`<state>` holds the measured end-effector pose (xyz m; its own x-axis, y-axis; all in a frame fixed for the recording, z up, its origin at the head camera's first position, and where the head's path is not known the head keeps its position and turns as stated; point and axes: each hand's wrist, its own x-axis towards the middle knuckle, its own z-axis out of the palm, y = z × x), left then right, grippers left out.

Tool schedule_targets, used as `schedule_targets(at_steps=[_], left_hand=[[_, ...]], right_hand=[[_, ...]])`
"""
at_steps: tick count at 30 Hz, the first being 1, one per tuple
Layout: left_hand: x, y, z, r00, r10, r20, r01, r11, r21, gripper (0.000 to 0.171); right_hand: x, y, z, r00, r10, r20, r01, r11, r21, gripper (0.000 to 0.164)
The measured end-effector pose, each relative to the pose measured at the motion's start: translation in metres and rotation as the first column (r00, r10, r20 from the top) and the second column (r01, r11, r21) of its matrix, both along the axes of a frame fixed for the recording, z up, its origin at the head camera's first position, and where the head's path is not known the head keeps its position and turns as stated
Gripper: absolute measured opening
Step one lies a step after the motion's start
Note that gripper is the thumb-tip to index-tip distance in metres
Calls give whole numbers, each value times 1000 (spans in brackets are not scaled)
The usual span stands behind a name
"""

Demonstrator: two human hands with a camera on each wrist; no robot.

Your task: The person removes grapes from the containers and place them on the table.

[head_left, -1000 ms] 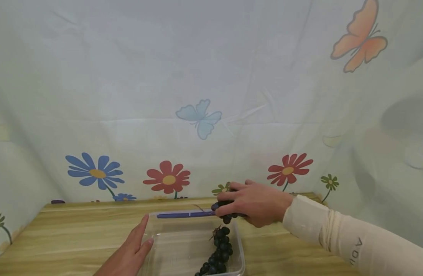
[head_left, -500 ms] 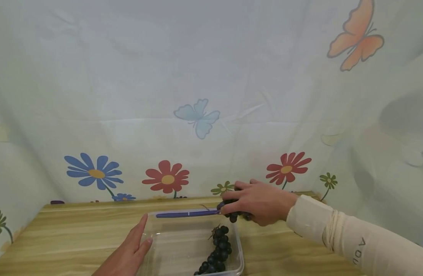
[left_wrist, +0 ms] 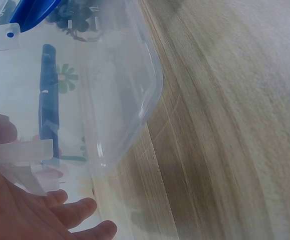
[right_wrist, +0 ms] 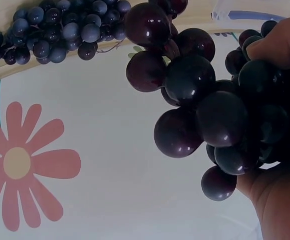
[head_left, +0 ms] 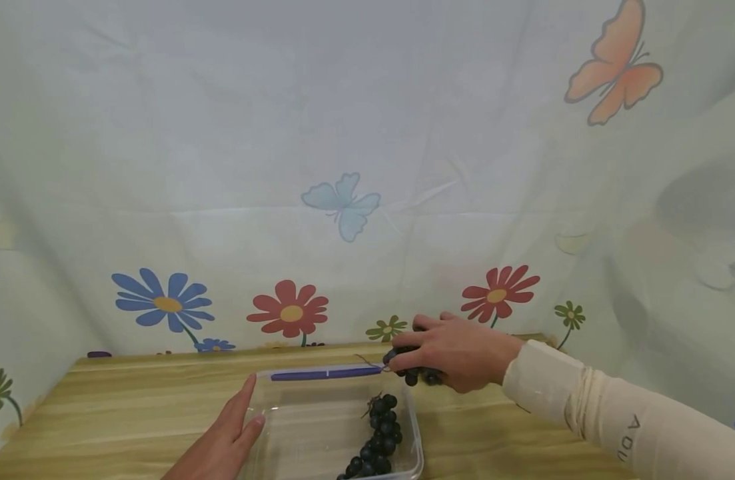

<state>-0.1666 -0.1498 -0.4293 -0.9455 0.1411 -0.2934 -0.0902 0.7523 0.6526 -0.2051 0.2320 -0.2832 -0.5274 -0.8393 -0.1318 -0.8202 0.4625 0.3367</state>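
Note:
My right hand (head_left: 457,353) grips a bunch of dark grapes (head_left: 412,373) beyond the far right corner of a clear plastic container (head_left: 416,433). In the right wrist view the held grapes (right_wrist: 219,117) fill the space in front of my thumb and fingers; a second bunch of grapes (right_wrist: 60,30) lies on the table farther off. Another bunch of grapes (head_left: 379,437) rests inside the container along its right side. My left hand (head_left: 223,437) lies against the container's left side, fingers fairly straight. In the left wrist view several fingertips (left_wrist: 85,207) show beside a translucent clasp (left_wrist: 25,150).
A blue strip (head_left: 328,375) runs along the container's far side. Under everything is a wood-grain table (head_left: 133,407). Behind it hangs a pale sheet (head_left: 223,133) printed with flowers and butterflies. A small purple object (head_left: 99,354) appears at the table's far left edge.
My right hand has shifted slightly to the right with the bunch of grapes in its grip. The left hand and container stay nearly still.

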Motion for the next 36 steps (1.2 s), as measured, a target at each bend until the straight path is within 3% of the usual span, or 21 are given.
schedule_targets(at_steps=[36], left_hand=[[-1, 0, -1, 1000, 5, 0, -5, 1000, 1, 102]], right_hand=[[-7, 14, -3, 1000, -24, -12, 24, 1000, 7, 52]])
